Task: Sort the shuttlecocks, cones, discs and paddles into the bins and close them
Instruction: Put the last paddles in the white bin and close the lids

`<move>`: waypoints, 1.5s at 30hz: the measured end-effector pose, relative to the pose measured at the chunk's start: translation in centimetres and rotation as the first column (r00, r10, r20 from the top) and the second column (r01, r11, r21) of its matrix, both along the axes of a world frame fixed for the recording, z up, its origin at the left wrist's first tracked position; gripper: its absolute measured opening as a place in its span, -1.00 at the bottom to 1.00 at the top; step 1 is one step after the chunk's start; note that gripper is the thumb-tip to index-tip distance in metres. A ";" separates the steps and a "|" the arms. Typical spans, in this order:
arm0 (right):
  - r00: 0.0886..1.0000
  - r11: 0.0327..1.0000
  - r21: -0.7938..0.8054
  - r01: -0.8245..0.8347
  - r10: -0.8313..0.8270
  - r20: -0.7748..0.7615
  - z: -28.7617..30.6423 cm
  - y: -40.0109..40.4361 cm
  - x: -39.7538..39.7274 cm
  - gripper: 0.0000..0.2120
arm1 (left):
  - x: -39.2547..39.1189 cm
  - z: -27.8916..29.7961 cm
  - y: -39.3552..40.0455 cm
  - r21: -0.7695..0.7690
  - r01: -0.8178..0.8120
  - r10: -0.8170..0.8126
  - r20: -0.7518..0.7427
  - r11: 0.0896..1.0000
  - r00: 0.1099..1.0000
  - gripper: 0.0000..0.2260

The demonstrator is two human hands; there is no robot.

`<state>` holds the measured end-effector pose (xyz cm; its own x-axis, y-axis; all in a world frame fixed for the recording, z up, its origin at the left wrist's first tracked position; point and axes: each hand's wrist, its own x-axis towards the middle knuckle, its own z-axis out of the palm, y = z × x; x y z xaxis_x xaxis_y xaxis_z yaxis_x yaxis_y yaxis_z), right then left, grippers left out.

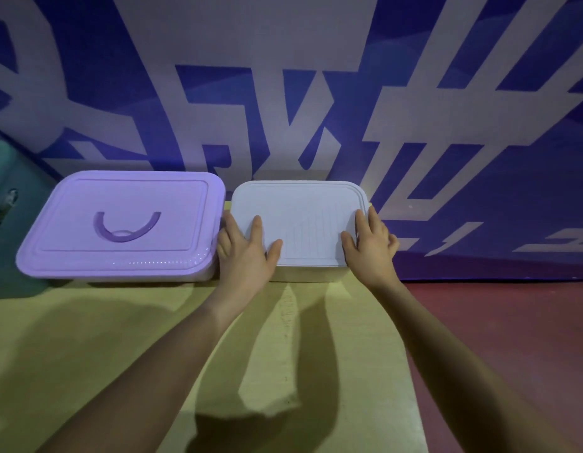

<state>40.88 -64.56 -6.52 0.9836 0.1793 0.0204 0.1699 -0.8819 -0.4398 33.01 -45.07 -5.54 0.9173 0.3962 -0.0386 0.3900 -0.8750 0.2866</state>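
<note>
a: how do the fingers lie?

b: both hands are flat on the white bin lid (300, 220). the left hand (244, 256) has its fingers spread and nearly straight; the thumb and forefinger rest on the lid's top near its 8 o'clock corner, and the other fingers hang over the left edge, into the gap beside the purple bin. nothing is pinched, the hand just presses.

a: and the right?

b: the right hand (370, 246) is at the lid's 4 o'clock corner. its fingers are straight and close together, lying along the right rim, with the thumb angled inward onto the top. relaxed, clasping nothing.

a: the arms?

b: both forearms are bare and reach in from 6 o'clock, the left from lower left, the right from lower right, wrists roughly level.

a: where are the bins?

b: the white bin (305, 274) sits at about 12 o'clock from the hands, its lid on. the purple bin (120, 220) is just beside it at 9 o'clock, lid on, with a curved handle (126, 228) lying flat on top. both stand on a yellow surface (120, 338) against a blue and white wall (283, 93). whether the white lid is fully seated, i cannot tell.
</note>
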 end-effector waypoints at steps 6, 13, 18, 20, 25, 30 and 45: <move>1.000 1.000 -0.029 0.008 -0.008 0.020 -0.6 -0.1 -0.7 -0.52 | -0.4 -0.7 0.0 0.072 0.052 -0.050 -0.021 0.996 0.999 -0.44; 0.998 0.987 -0.151 -0.046 0.050 0.023 -0.8 -0.3 0.0 -0.48 | 0.4 -1.1 0.5 0.218 0.155 -0.148 -0.049 0.963 0.988 -0.34; 0.992 0.938 -0.331 -0.102 0.120 0.035 -0.2 -0.4 0.9 -0.39 | 1.3 -0.9 2.1 0.220 0.330 -0.304 -0.142 0.918 0.942 -0.43; 0.989 0.923 -0.373 -0.098 0.131 0.065 0.2 0.1 1.8 -0.39 | 2.0 -0.2 2.0 0.222 0.342 -0.320 -0.130 0.913 0.938 -0.33; 0.987 0.929 -0.351 -0.118 0.147 0.058 -0.2 0.7 3.4 -0.36 | 4.7 0.4 1.7 0.226 0.263 -0.255 -0.063 0.938 0.965 -0.33; 0.986 0.923 -0.356 -0.142 0.163 0.030 -1.2 0.6 3.9 -0.30 | 5.7 -1.2 2.1 0.225 0.270 -0.242 -0.145 0.936 0.959 -0.35; 0.985 0.954 -0.274 -0.127 0.154 0.081 -0.3 0.8 4.4 -0.29 | 6.0 -1.3 2.2 0.211 0.251 -0.236 -0.095 0.945 0.967 -0.29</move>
